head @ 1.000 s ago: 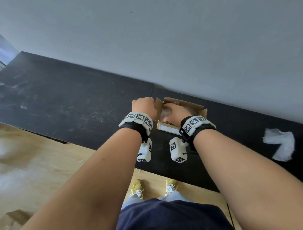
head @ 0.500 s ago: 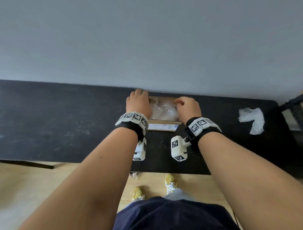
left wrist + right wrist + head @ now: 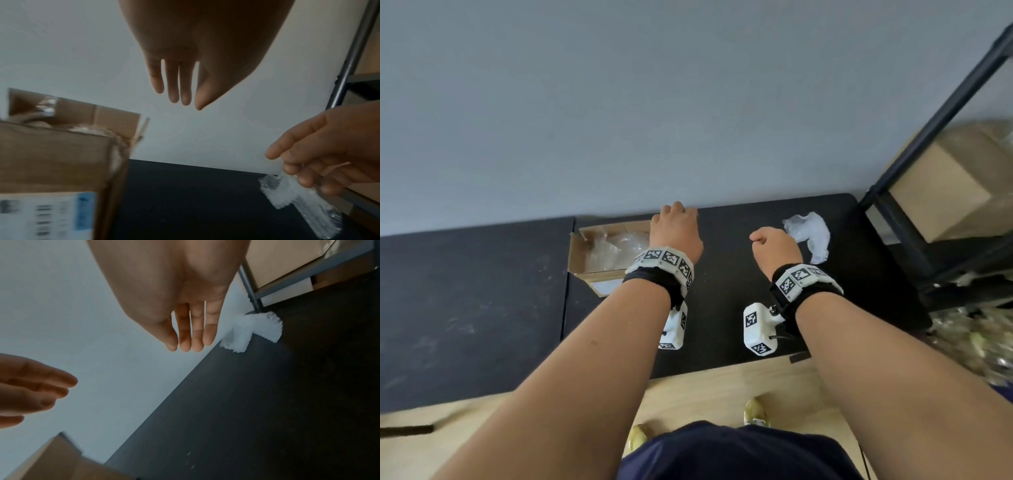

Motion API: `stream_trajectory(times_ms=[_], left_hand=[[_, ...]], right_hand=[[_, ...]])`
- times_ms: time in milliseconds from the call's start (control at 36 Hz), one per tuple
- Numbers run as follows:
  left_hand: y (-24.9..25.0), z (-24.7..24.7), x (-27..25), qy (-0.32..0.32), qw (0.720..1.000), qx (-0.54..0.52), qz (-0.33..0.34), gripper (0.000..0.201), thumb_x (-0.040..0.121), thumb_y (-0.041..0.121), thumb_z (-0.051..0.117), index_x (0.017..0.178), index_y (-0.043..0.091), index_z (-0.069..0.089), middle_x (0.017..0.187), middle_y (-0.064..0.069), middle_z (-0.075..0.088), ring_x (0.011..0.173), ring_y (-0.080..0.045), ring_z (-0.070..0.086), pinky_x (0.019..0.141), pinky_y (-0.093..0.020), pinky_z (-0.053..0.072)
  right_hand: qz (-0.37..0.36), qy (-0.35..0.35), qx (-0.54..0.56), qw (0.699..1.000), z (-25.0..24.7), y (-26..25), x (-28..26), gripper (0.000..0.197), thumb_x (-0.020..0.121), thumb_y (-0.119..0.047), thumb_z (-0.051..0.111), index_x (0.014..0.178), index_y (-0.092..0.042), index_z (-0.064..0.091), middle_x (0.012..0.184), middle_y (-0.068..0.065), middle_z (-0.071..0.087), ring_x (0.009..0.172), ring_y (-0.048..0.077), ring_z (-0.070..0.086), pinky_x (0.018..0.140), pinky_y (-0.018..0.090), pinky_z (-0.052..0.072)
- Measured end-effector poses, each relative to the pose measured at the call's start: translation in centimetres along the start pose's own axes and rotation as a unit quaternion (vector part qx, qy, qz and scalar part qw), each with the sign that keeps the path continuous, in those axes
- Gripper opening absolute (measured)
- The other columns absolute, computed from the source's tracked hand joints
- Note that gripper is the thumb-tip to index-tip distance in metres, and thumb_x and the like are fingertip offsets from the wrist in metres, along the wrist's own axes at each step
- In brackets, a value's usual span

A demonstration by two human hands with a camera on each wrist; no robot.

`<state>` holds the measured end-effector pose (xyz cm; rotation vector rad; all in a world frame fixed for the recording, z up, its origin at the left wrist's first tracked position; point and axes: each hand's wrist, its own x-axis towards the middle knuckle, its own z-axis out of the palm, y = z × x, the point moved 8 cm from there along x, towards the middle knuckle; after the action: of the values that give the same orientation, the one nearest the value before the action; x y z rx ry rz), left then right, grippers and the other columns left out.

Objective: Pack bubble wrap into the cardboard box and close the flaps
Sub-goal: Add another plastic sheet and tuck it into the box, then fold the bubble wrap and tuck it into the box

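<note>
The open cardboard box (image 3: 582,270) stands on the black table (image 3: 722,308) against the wall, with clear bubble wrap (image 3: 619,251) inside and its flaps up. My left hand (image 3: 676,226) hovers just right of the box; in the left wrist view its fingers (image 3: 179,95) are straight and hold nothing, with the box (image 3: 61,154) below and to the left. My right hand (image 3: 774,245) is farther right, a little short of a loose piece of bubble wrap (image 3: 810,236). In the right wrist view its fingers (image 3: 191,340) are relaxed and empty, and the loose wrap (image 3: 252,331) lies beyond them, untouched.
A black metal shelf frame (image 3: 914,164) stands at the table's right end and holds a cardboard box (image 3: 955,192). The grey wall (image 3: 688,102) runs right behind the table. The wooden floor (image 3: 722,390) and my shoes are below the near edge.
Both hands have left the box and moved right. The right hand now nears the loose wrap, and the head view has turned right so the shelf shows.
</note>
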<state>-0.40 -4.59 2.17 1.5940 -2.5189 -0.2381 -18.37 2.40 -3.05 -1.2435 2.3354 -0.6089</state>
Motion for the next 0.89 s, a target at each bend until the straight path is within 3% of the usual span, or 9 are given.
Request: stream_trajectory(times_ms=[83, 167, 222, 306, 417, 528, 694, 805, 889], left_hand=[[3.8, 1.7, 0.5, -0.019, 1.0, 0.003, -0.009, 0.04, 0.085, 0.009, 0.05, 0.124, 0.014, 0.056, 0.125, -0.007, 0.053, 0.117, -0.027, 0.048, 0.098, -0.037, 0.038], [7.6, 3.9, 0.8, -0.048, 0.999, 0.01, -0.01, 0.041, 0.087, 0.012, 0.051, 0.128, 0.015, 0.053, 0.127, -0.007, 0.051, 0.118, -0.026, 0.047, 0.099, -0.037, 0.038], [10.0, 5.3, 1.0, -0.057, 0.998, 0.012, -0.009, 0.041, 0.088, 0.012, 0.05, 0.129, 0.016, 0.052, 0.127, -0.006, 0.051, 0.117, -0.025, 0.048, 0.097, -0.036, 0.039], [12.8, 7.3, 1.0, -0.071, 0.997, 0.008, -0.018, 0.04, 0.088, 0.012, 0.05, 0.128, 0.017, 0.053, 0.126, -0.006, 0.051, 0.116, -0.025, 0.048, 0.096, -0.035, 0.039], [15.4, 10.0, 1.0, -0.1, 0.995, 0.003, -0.028, 0.041, 0.089, 0.012, 0.049, 0.129, 0.017, 0.052, 0.127, -0.006, 0.05, 0.118, -0.025, 0.047, 0.099, -0.035, 0.039], [16.6, 11.8, 1.0, -0.13, 0.991, 0.009, -0.039, 0.041, 0.089, 0.012, 0.049, 0.13, 0.017, 0.052, 0.127, -0.005, 0.049, 0.119, -0.024, 0.045, 0.101, -0.035, 0.038], [16.4, 13.3, 0.8, -0.155, 0.985, 0.018, -0.068, 0.039, 0.088, 0.009, 0.047, 0.126, 0.017, 0.055, 0.125, -0.005, 0.05, 0.117, -0.024, 0.047, 0.099, -0.035, 0.04], [15.7, 13.5, 0.6, -0.16, 0.983, 0.014, -0.091, 0.039, 0.088, 0.009, 0.048, 0.125, 0.017, 0.055, 0.124, -0.005, 0.051, 0.115, -0.024, 0.047, 0.098, -0.034, 0.039], [15.2, 13.4, 0.6, -0.156, 0.982, 0.005, -0.107, 0.039, 0.088, 0.009, 0.048, 0.125, 0.017, 0.055, 0.125, -0.005, 0.051, 0.116, -0.024, 0.047, 0.099, -0.034, 0.039]], right_hand=[[0.012, -0.032, -0.03, 0.999, -1.6, 3.8, 1.3, 0.034, 0.096, -0.012, 0.042, 0.121, -0.018, 0.064, 0.115, 0.008, 0.068, 0.102, 0.029, 0.063, 0.08, 0.03, 0.047], [0.016, -0.043, -0.052, 0.998, -3.3, 7.2, 3.0, 0.033, 0.095, -0.015, 0.045, 0.122, -0.014, 0.064, 0.119, 0.011, 0.065, 0.111, 0.03, 0.06, 0.089, 0.032, 0.046], [0.025, -0.066, -0.089, 0.994, -3.8, 9.5, 4.0, 0.036, 0.093, -0.013, 0.046, 0.124, -0.017, 0.064, 0.122, 0.011, 0.062, 0.11, 0.031, 0.059, 0.088, 0.032, 0.047], [0.019, -0.026, -0.102, 0.994, -5.1, 12.2, 5.1, 0.036, 0.09, -0.011, 0.045, 0.117, -0.019, 0.066, 0.122, 0.014, 0.054, 0.106, 0.032, 0.056, 0.078, 0.031, 0.045], [-0.002, -0.021, -0.118, 0.993, -5.4, 14.5, 6.5, 0.038, 0.092, -0.013, 0.05, 0.126, -0.024, 0.061, 0.126, 0.016, 0.045, 0.111, 0.033, 0.051, 0.086, 0.038, 0.05], [-0.064, -0.054, -0.197, 0.977, -4.7, 14.5, 8.0, 0.038, 0.094, -0.028, 0.049, 0.132, -0.035, 0.052, 0.131, 0.014, 0.043, 0.114, 0.031, 0.048, 0.086, 0.043, 0.05], [-0.093, -0.084, -0.274, 0.954, -3.9, 13.9, 10.3, 0.038, 0.097, -0.048, 0.042, 0.133, -0.036, 0.046, 0.142, 0.012, 0.037, 0.124, 0.031, 0.042, 0.091, 0.042, 0.04], [-0.084, -0.098, -0.277, 0.952, -3.7, 14.2, 11.0, 0.039, 0.097, -0.051, 0.04, 0.127, -0.029, 0.052, 0.138, 0.013, 0.041, 0.121, 0.033, 0.044, 0.092, 0.042, 0.039], [-0.086, -0.062, -0.244, 0.964, -4.4, 13.7, 11.0, 0.04, 0.098, -0.044, 0.041, 0.136, -0.031, 0.042, 0.135, 0.013, 0.044, 0.116, 0.034, 0.048, 0.083, 0.039, 0.04]])
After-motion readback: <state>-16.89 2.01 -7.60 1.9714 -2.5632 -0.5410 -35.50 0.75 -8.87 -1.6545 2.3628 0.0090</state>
